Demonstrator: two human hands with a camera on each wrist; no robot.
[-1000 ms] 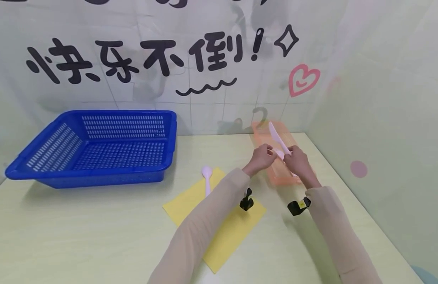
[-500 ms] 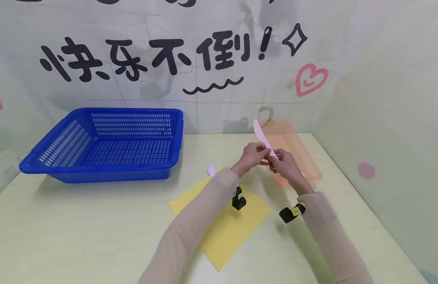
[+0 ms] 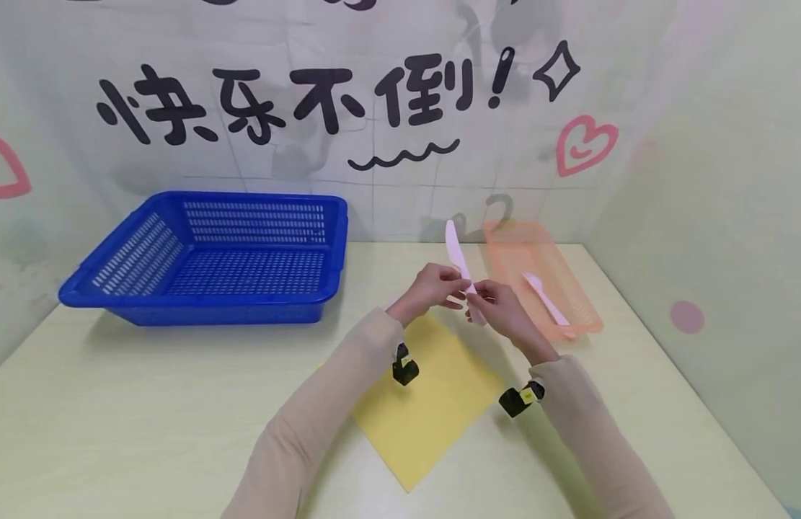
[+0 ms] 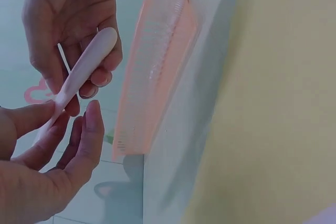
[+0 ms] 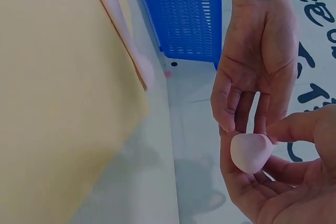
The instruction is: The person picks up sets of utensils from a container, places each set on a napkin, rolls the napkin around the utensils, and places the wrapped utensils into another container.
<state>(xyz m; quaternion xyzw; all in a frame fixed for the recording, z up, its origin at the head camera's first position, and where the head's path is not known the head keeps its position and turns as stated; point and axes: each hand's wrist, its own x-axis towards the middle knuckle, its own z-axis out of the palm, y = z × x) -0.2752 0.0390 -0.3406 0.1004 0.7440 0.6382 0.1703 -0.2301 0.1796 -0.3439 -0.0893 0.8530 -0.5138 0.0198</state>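
Note:
A pale pink plastic knife (image 3: 457,249) is held up over the table, blade pointing up and away. My left hand (image 3: 429,292) pinches it between thumb and fingers. Just to the right, my right hand (image 3: 504,310) pinches the handle end too. The left wrist view has the rounded handle of the knife (image 4: 86,66) slanting between both hands. End-on, the knife (image 5: 251,153) appears in the right wrist view. A yellow sheet (image 3: 432,404) lies below the hands. On it rests a pink spoon (image 5: 118,19), mostly hidden by my left arm in the head view.
An orange basket (image 3: 585,292) stands at the back right, with a pink fork (image 3: 546,299) in it. At the back left is a larger blue basket (image 3: 225,313). A printed sheet (image 3: 400,191) covers the wall behind the table.
Both hands have carried the knife left and toward me, from over the orange basket to above the yellow sheet's far edge. The fork in the basket is now uncovered. The head view turned slightly left.

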